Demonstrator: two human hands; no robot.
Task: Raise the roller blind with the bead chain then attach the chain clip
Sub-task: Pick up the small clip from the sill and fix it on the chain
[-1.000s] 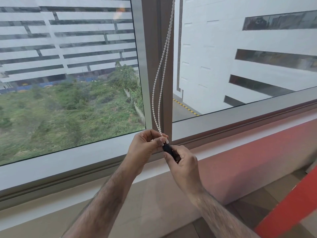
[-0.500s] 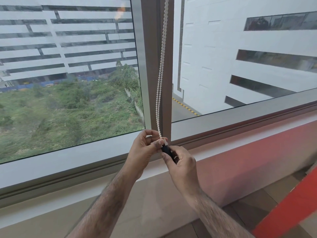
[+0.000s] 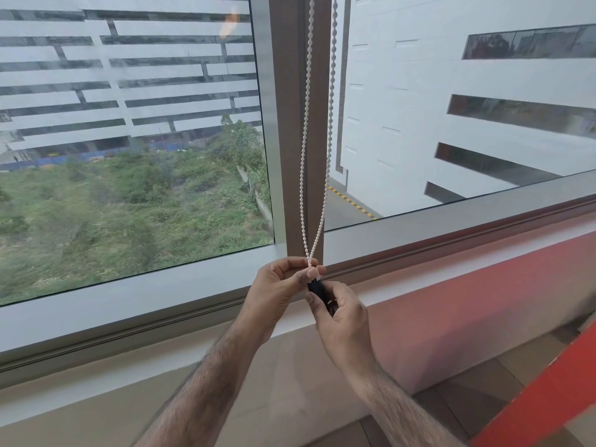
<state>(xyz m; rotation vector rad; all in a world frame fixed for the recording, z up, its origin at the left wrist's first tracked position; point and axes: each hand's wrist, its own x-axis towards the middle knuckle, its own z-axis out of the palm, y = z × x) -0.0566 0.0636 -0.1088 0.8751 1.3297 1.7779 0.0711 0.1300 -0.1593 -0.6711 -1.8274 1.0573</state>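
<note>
A white bead chain [image 3: 306, 130] hangs in two strands down the brown window mullion [image 3: 290, 124]; the strands meet at my hands. My left hand [image 3: 277, 288] pinches the bottom of the chain loop between thumb and forefinger. Just below, my right hand [image 3: 342, 314] grips a small black chain clip [image 3: 317, 290], whose top touches the chain's lowest beads. Most of the clip is hidden inside my fingers. The roller blind itself is out of view above.
A grey window sill [image 3: 129, 304] runs under the two glass panes. Below it is a beige and red wall ledge [image 3: 483, 301]. A red beam [image 3: 548, 398] crosses the lower right corner over a tiled floor.
The two chain strands, pressed together half a second ago, have spread apart again. Both hands stay at the same spot by the sill, holding chain and clip.
</note>
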